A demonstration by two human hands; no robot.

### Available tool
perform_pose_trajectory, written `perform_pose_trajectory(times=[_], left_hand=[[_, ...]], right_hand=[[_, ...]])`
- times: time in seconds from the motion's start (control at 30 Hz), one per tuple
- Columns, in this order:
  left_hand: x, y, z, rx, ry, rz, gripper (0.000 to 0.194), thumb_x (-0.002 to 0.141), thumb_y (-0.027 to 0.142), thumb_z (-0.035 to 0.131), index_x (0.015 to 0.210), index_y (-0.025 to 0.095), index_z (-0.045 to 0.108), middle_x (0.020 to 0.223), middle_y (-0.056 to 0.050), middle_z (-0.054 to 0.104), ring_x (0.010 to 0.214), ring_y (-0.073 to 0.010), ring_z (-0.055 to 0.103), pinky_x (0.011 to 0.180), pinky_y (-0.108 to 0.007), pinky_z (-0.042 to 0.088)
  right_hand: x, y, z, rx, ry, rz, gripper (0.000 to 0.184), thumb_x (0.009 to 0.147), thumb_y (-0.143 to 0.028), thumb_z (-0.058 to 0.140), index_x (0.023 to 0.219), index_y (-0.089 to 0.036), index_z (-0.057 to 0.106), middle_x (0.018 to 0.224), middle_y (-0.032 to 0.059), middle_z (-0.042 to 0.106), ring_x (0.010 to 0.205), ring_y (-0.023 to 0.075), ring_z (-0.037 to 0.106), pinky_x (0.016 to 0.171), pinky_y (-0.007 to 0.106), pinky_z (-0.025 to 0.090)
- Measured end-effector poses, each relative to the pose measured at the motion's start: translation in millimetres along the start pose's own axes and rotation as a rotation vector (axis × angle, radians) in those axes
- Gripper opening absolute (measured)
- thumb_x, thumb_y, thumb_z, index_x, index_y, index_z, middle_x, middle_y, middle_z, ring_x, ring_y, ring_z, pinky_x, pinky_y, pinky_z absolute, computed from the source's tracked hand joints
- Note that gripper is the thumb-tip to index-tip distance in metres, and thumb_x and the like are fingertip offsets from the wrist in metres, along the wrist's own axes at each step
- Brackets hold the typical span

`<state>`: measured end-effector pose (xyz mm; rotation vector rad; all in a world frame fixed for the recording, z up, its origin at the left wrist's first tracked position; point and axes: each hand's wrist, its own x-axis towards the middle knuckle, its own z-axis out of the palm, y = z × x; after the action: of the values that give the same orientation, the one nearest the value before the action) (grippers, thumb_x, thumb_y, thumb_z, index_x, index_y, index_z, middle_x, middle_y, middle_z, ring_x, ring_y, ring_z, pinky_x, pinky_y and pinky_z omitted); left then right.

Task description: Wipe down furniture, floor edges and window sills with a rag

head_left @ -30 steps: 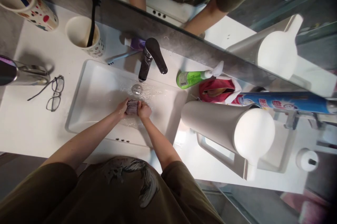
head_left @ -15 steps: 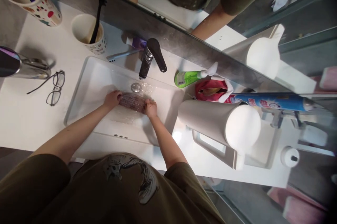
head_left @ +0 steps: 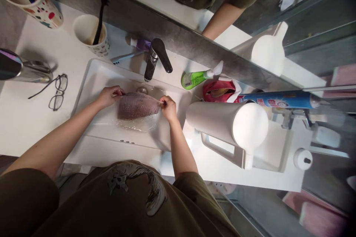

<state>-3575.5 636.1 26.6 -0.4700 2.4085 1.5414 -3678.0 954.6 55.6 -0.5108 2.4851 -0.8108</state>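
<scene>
So both hands are over the sink (head_left: 96, 81) with a wet purplish-grey cloth (head_left: 139, 107) stretched between them. Left hand (head_left: 111, 95) has its fingertips pinched on the cloth's back left corner, right hand (head_left: 168, 108) has a narrow pinch on the back right one, and the edge between them is pulled pretty much taut. The rest of it drops toward the front edge of the sink, looks kinda see-through, and there's water on the basin floor just below it. Can't really tell if the bottom of the cloth touches the basin. The round drain (head_left: 142, 90) is just behind the cloth, and the black faucet (head_left: 151, 67) sits at the middle of the sink's back edge. On the counter (head_left: 16, 125), a pair of glasses (head_left: 59, 92) lies off the sink's left edge, and a cup (head_left: 87, 31) with a black toothbrush (head_left: 100, 23) in it stands behind the back left corner. Green bottle (head_left: 194, 79) is by the back right corner, and a big white pitcher (head_left: 211, 116) stands right beside the sink's right edge
</scene>
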Motion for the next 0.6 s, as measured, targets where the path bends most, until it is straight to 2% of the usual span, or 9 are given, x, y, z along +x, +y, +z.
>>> perform_pose_trajectory(times=[0.03,0.13,0.17,0.23,0.3,0.33,0.4,0.5,0.6], left_hand=[[5,-7,1.2,0.071,-0.033,0.023,0.011,0.076,0.028,0.064,0.07,0.019,0.059,0.094,-0.006,0.074,0.089,-0.0194,0.067,0.086,-0.032,0.051],[6,-29,11.9,0.328,-0.271,0.045,0.009,0.075,0.018,0.056,0.068,0.02,0.063,0.083,-0.003,0.073,0.086,-0.0195,0.067,0.09,-0.033,0.05],[2,-34,19.8,0.411,-0.294,0.054,0.013,0.075,0.015,0.054,0.072,0.02,0.066,0.087,-0.005,0.074,0.093,-0.021,0.067,0.094,-0.035,0.048],[-7,-41,43.2,0.546,-0.185,0.078,0.028,0.078,0.012,0.051,0.092,0.02,0.073,0.116,-0.011,0.071,0.121,-0.0273,0.058,0.109,-0.046,0.038],[-15,-43,72.3,0.637,-0.032,0.074,0.041,0.085,0.017,0.05,0.122,0.02,0.069,0.149,-0.014,0.049,0.145,-0.0348,0.032,0.117,-0.059,0.019],[-18,-43,86.2,0.661,-0.014,0.058,0.046,0.088,0.022,0.05,0.132,0.02,0.063,0.156,-0.015,0.039,0.149,-0.0369,0.022,0.117,-0.063,0.012],[-20,-43,107.3,0.681,-0.037,0.04,0.052,0.091,0.027,0.05,0.142,0.02,0.055,0.16,-0.016,0.031,0.151,-0.0374,0.015,0.117,-0.065,0.003],[-18,-45,117.6,0.648,-0.079,0.025,0.053,0.09,0.024,0.05,0.143,0.021,0.054,0.16,-0.014,0.033,0.151,-0.036,0.015,0.117,-0.065,-0.003],[-14,-43,116.2,0.422,0.063,-0.069,0.053,0.083,0.024,0.059,0.137,0.023,0.059,0.162,-0.011,0.029,0.153,-0.035,0.009,0.12,-0.061,0.001]], right_hand=[[3,0,8,-0.044,-0.058,0.008,0.027,0.078,-0.005,0.05,0.088,-0.018,0.07,0.091,0.0028,0.067,0.081,0.0138,0.059,0.077,0.023,0.044],[2,4,40,-0.141,-0.313,0.064,0.021,0.077,-0.007,0.059,0.085,-0.018,0.074,0.095,0.0061,0.071,0.091,0.0193,0.062,0.087,0.03,0.045],[1,4,54,-0.159,-0.32,0.093,0.019,0.079,-0.01,0.06,0.088,-0.018,0.075,0.101,0.008,0.071,0.097,0.0219,0.062,0.091,0.033,0.045],[-2,1,84,-0.194,-0.17,0.171,0.027,0.088,-0.02,0.056,0.108,-0.02,0.074,0.125,0.0121,0.066,0.118,0.0271,0.056,0.101,0.041,0.041],[-1,-7,118,-0.248,0.006,0.271,0.044,0.097,-0.03,0.045,0.138,-0.024,0.056,0.152,0.0124,0.045,0.139,0.0307,0.038,0.111,0.052,0.031],[0,-11,133,-0.272,0.04,0.297,0.049,0.099,-0.034,0.041,0.147,-0.026,0.045,0.159,0.0116,0.035,0.145,0.0322,0.029,0.113,0.057,0.025],[6,-12,155,-0.301,-0.033,0.222,0.053,0.1,-0.036,0.039,0.152,-0.028,0.037,0.163,0.0097,0.026,0.15,0.0333,0.017,0.115,0.065,0.015],[22,0,159,-0.313,-0.144,0.029,0.048,0.099,-0.037,0.042,0.146,-0.032,0.046,0.162,0.0063,0.03,0.151,0.0301,0.018,0.118,0.063,0.009],[38,9,147,-0.327,0.029,0.226,0.049,0.099,-0.038,0.041,0.146,-0.023,0.047,0.158,0.0157,0.036,0.146,0.0329,0.029,0.116,0.06,0.021]])
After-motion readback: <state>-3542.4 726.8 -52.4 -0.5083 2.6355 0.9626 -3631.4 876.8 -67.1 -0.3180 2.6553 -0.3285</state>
